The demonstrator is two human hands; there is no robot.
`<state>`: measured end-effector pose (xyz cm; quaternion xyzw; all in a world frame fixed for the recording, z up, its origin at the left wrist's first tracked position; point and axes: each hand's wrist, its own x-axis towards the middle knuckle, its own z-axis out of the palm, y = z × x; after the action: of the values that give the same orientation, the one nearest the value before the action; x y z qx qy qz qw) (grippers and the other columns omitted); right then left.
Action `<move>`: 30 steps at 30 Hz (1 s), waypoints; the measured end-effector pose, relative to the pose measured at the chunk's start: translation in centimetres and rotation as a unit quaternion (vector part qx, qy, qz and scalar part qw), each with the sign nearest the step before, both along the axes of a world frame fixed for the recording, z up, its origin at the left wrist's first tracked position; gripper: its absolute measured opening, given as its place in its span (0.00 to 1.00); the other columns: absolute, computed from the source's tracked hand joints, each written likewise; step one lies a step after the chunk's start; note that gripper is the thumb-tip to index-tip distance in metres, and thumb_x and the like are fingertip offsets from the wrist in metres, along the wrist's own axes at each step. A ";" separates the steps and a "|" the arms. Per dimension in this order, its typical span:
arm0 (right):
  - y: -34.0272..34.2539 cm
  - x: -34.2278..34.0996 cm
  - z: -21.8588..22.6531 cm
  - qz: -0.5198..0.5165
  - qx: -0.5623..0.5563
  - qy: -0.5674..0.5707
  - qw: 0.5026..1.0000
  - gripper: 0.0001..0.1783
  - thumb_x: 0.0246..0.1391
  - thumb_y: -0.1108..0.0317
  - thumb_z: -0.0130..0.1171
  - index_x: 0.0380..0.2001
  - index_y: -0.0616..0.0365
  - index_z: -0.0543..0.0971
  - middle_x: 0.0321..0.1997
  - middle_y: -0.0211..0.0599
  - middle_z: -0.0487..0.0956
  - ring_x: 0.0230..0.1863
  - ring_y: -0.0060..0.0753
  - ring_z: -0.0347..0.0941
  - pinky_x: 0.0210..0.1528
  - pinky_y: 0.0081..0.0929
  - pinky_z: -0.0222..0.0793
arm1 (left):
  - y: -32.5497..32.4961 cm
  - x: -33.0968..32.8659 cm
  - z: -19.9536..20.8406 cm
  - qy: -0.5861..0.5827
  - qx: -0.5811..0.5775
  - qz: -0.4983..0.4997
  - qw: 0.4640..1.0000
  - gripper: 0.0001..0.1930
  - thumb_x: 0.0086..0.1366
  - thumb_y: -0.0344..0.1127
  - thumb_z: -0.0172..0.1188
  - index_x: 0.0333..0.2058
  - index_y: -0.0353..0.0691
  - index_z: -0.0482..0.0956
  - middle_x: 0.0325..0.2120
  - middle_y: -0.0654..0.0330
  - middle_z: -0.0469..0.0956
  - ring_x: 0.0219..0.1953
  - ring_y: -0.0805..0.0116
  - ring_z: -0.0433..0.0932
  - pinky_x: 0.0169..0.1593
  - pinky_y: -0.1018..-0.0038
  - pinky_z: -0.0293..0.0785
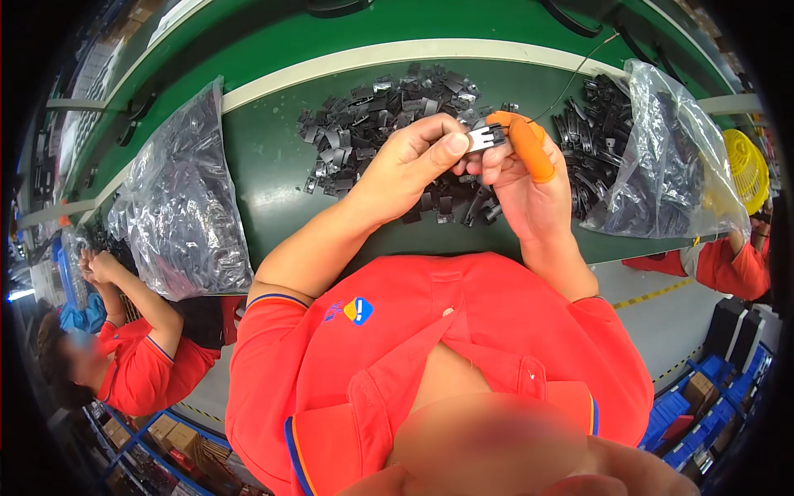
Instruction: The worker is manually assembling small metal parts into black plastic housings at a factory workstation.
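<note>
A small black plastic part (486, 138) with a pale, shiny face and prongs at one end is held between my two hands above the bench. My left hand (405, 161) pinches its left end with thumb and forefinger. At its right end, the fingers of my right hand (521, 178) are curled round it; orange finger cots (533, 150) cover two of them. Part of the piece is hidden by the fingers. Beneath and beyond my hands spreads a loose pile of small black plastic parts (343, 136).
A clear plastic bag (182, 198) of dark parts lies at the left. On the right, another bag (653, 165) sits beside a heap of long black parts (583, 136). A thin cord (571, 81) rises near my right hand. Co-workers (153, 355) in red sit either side.
</note>
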<state>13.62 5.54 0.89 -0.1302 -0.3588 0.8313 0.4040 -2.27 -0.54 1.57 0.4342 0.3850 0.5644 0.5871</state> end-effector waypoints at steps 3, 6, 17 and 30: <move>-0.5 -0.2 1.3 -0.009 0.002 -0.041 0.999 0.17 0.60 0.63 0.44 0.43 0.67 0.70 0.28 0.39 0.76 0.26 0.28 0.72 0.33 0.25 0.70 | -0.1 0.0 0.1 -0.015 0.013 -0.021 1.000 0.14 0.63 0.46 0.52 0.30 0.40 0.69 0.26 0.66 0.69 0.31 0.78 0.65 0.39 0.81 0.62; -1.0 -0.1 2.0 -0.037 0.078 -0.147 0.985 0.16 0.59 0.62 0.45 0.42 0.65 0.71 0.25 0.33 0.73 0.23 0.22 0.67 0.28 0.21 0.64 | -0.4 0.3 0.0 -0.042 0.021 -0.021 0.999 0.12 0.63 0.43 0.53 0.30 0.39 0.70 0.27 0.66 0.69 0.32 0.79 0.66 0.39 0.81 0.63; -0.3 0.0 2.5 -0.107 0.122 -0.265 0.950 0.10 0.52 0.68 0.54 0.36 0.62 0.73 0.21 0.24 0.70 0.19 0.12 0.61 0.21 0.10 0.53 | -1.0 0.7 0.7 0.320 0.161 0.026 0.933 0.16 0.53 0.35 0.60 0.38 0.36 0.67 0.30 0.55 0.72 0.33 0.59 0.73 0.37 0.71 0.69; -0.2 0.0 2.2 -0.063 0.085 -0.226 0.968 0.10 0.53 0.68 0.53 0.36 0.64 0.73 0.16 0.24 0.67 0.16 0.13 0.59 0.21 0.13 0.55 | -1.1 0.5 0.5 0.256 0.076 -0.056 0.962 0.15 0.54 0.25 0.53 0.42 0.35 0.66 0.31 0.58 0.76 0.35 0.65 0.77 0.37 0.73 0.71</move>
<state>13.60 5.33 3.11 -0.3020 -0.5016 0.7196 0.3734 -1.81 -1.64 2.06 0.6286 0.4536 0.4276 0.4651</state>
